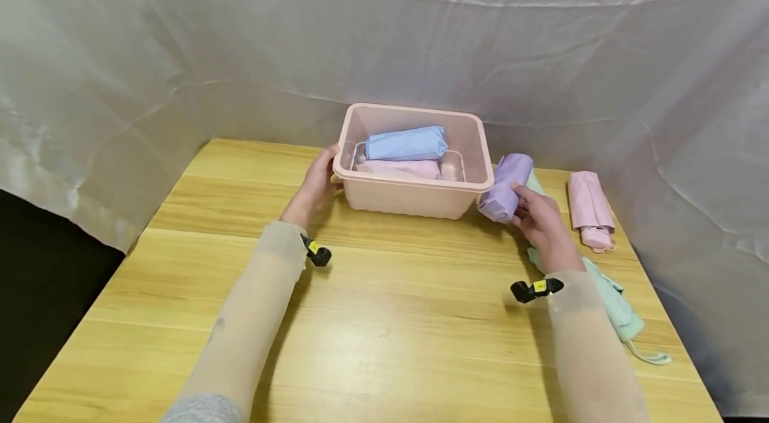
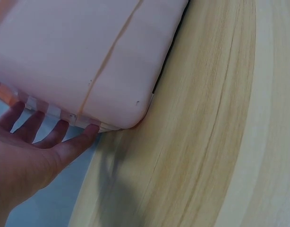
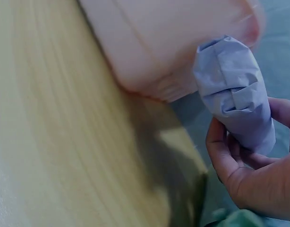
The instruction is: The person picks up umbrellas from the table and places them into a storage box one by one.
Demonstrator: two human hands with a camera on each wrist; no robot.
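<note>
A pink plastic bin stands at the back of the wooden table and holds a blue folded umbrella lying on a pink one. My left hand touches the bin's left rim with straight fingers; the bin's wall fills the left wrist view. My right hand grips a lilac folded umbrella just right of the bin, lifted off the table. In the right wrist view the lilac umbrella lies in the curled fingers.
A pink folded umbrella lies at the table's right edge. A mint-green one lies under my right forearm, its strap near the edge. White cloth walls close in the back and sides. Bare wood stretches in front.
</note>
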